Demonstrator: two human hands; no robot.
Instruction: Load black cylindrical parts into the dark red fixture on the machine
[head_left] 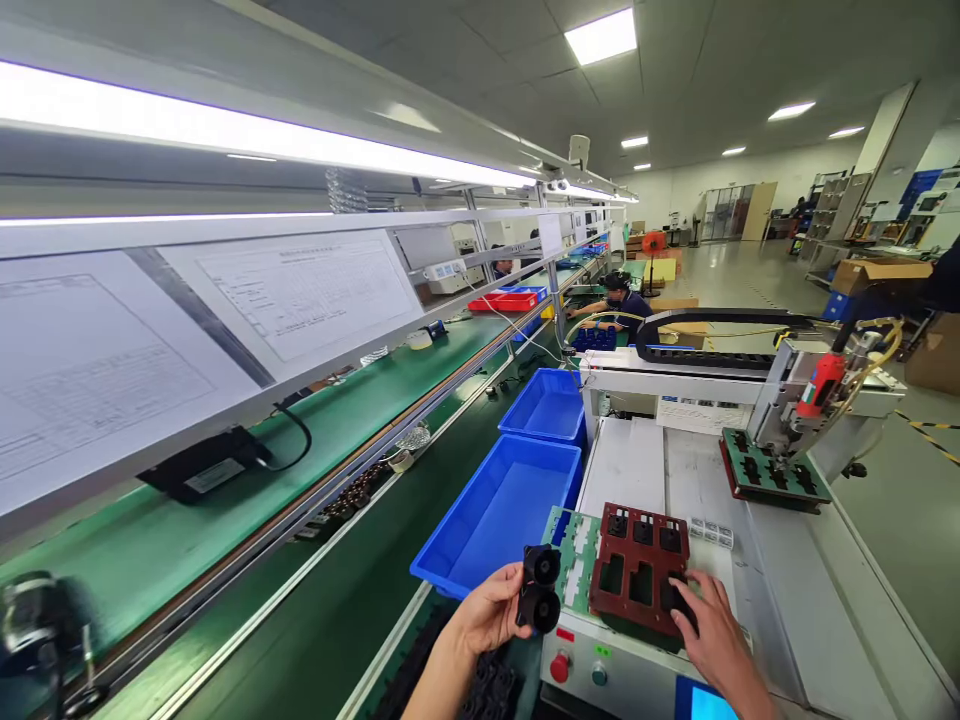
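My left hand (491,610) grips black plastic parts (541,590) with round openings, one above the other, raised in front of the blue bin. My right hand (712,625) reaches over the lower right of a dark red fixture plate (626,582). Its thumb and fingers are around a black part (671,592) at the lower right slot; the fingers partly hide it. Along the plate's top row sit 3 more black parts (643,530). Two lower slots show no part. Left of the plate lies a green fixture board (576,560) with white cut-outs.
Blue bins (491,510) stand left of the machine bed (622,470). A screwdriving head with a red driver (821,385) is over a second fixture (772,475). A red button (559,668) is on the front panel. Loose black parts (491,685) lie below. A co-worker (626,305) sits farther back.
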